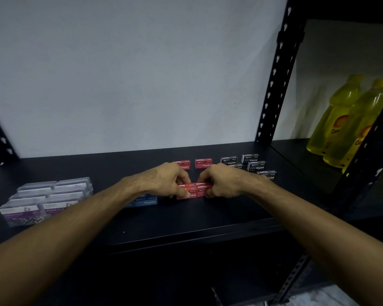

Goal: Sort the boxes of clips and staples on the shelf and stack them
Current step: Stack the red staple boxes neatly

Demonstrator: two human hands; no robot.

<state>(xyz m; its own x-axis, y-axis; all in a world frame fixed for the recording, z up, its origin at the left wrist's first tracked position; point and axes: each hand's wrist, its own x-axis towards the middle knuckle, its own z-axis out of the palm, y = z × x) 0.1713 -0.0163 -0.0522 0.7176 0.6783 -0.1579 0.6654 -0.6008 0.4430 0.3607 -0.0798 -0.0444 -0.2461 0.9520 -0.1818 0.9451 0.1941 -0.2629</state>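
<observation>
- Both our hands are pinched shut on the red stack [194, 191], left hand [164, 182] and right hand [224, 182] closing in from either side; the stack sits on the dark shelf [186, 219], right between our fingertips.
- We count two red staple boxes stacked there, though fingers cover the ends, so more could hide.
- Just beyond the knuckles, two more red staple boxes: one [203, 163] clear, the other [183, 164] half hidden behind the left hand.
- Past the right hand, five black staple boxes [250, 158], two partly blocked by the wrist.
- Under the left wrist, a blue staple box [145, 200], cut off and blurred.
- Far out left of that arm, clear paper-clip boxes [47, 198], about eight, hard to count.
- Both forearms reach straight forward, wrists level.
</observation>
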